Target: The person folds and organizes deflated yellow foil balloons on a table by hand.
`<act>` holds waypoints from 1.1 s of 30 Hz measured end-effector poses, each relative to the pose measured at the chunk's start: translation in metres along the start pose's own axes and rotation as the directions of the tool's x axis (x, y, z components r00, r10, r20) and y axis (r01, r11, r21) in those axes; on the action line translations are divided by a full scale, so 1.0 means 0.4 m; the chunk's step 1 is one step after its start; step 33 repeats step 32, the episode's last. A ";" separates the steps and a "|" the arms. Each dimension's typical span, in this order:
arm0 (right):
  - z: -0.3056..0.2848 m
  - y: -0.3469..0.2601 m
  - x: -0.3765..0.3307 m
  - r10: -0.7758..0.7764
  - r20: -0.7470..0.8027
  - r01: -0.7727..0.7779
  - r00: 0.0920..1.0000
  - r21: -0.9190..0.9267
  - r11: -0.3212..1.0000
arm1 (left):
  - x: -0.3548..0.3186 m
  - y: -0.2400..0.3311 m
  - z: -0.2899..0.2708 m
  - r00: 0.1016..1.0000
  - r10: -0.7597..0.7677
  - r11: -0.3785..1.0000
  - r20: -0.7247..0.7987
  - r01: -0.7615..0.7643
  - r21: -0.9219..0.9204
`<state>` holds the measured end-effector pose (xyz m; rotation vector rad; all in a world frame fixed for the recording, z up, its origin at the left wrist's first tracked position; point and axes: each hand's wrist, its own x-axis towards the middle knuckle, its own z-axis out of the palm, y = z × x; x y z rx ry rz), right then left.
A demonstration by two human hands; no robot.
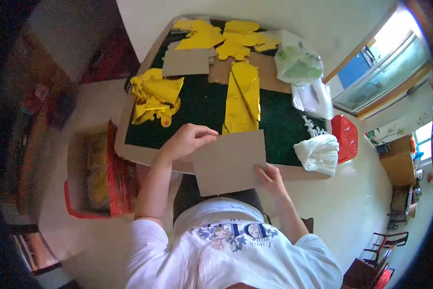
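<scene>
A flat grey-brown cardboard sheet (232,163) is held over the table's near edge. My right hand (270,178) grips its right side, thumb on top and fingers underneath. My left hand (190,139) is at its upper left corner, with the fingers pressed together on the edge. Just beyond the sheet lies a long, flat, shiny gold foil piece (243,96), its near end partly covered by the cardboard. To the left, a crumpled gold foil pile (156,96) hangs close to the table's edge.
More gold foil pieces (238,38) and another cardboard sheet (185,61) lie at the back of the dark green tabletop (202,103). On the right are a plastic bag (298,60) and a white bundle (317,154). A red-edged crate (115,178) stands on the floor at left.
</scene>
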<state>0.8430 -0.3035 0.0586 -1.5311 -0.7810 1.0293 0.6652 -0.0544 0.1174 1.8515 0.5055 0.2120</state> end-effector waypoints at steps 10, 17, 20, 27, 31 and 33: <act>0.091 0.047 -0.017 0.130 0.163 -0.110 0.978 -0.124 0.986 | -0.138 -0.081 0.112 0.935 -0.064 0.941 -0.348 0.173 0.291; 0.136 0.090 -0.032 0.075 0.272 -0.049 0.959 -0.101 0.994 | -0.193 -0.203 0.139 0.926 -0.042 0.972 -0.376 0.125 0.201; 0.155 0.088 -0.036 0.109 0.272 -0.096 0.956 -0.060 0.994 | -0.225 -0.220 0.119 0.918 -0.141 0.990 -0.371 0.137 -0.035; 0.117 0.074 -0.012 0.146 0.104 -0.146 0.984 -0.010 0.989 | -0.246 -0.233 0.041 0.870 -0.254 0.959 -0.422 0.169 -0.229; 0.076 0.051 0.038 0.128 -0.017 -0.123 0.992 0.161 0.979 | -0.202 -0.195 0.056 0.912 -0.296 0.804 -0.283 0.078 -0.589; 0.058 0.068 0.053 0.122 0.028 -0.125 0.992 0.137 0.983 | -0.189 -0.194 0.059 0.917 -0.286 0.804 -0.277 0.072 -0.591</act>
